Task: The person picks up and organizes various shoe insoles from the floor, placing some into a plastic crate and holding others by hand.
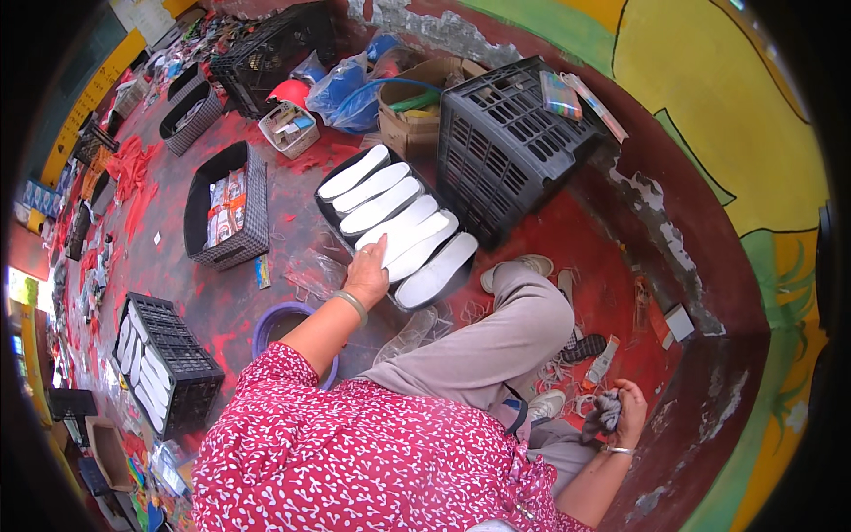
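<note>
White insoles (371, 183) lie side by side in a dark crate (324, 210) in front of me. My left hand (367, 273) reaches to the near ends of the middle ones. Its fingers are closed on the end of one white insole (409, 240), though the thumb's grip is partly hidden. Down at the right, beside my knee, my right hand (631, 413) is closed round a crumpled grey cloth (604, 415). That hand stays well apart from the crate.
A large black plastic crate (505, 146) stands by the wall. On the left are a woven basket (232, 248) of packets and a black crate (191, 377) holding white insoles. A purple basin (266, 330) sits under my left forearm. Scraps litter the red floor.
</note>
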Available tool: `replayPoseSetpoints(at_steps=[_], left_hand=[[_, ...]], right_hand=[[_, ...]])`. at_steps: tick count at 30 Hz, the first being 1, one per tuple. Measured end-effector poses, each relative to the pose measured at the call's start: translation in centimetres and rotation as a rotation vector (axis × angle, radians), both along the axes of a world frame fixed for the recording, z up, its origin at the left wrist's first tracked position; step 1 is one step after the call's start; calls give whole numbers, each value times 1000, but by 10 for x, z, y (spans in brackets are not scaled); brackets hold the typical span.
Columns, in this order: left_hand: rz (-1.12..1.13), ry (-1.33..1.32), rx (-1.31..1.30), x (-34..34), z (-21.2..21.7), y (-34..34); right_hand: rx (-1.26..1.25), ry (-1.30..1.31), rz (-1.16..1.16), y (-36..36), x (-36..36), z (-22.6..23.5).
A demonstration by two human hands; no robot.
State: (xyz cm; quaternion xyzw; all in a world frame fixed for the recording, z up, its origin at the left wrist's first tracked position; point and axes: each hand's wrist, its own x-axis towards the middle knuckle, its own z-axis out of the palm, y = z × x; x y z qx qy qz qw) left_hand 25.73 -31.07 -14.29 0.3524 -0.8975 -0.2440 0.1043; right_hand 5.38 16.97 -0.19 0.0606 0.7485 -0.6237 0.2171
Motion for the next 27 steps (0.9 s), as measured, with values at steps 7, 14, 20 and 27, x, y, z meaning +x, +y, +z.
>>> replayPoseSetpoints(at_steps=[7, 14, 20, 27], left_hand=[[42, -72, -32, -19, -31, -11], [-34, -167, -55, -52, -39, -20], [179, -196, -85, -77, -67, -113], [144, -479, -30, -116, -59, -141]], right_hand=[[36, -85, 14, -19, 3, -16], [97, -114, 39, -24, -13, -22], [92, -154, 37, -31, -20, -25], [99, -188, 18, -30, -32, -39]])
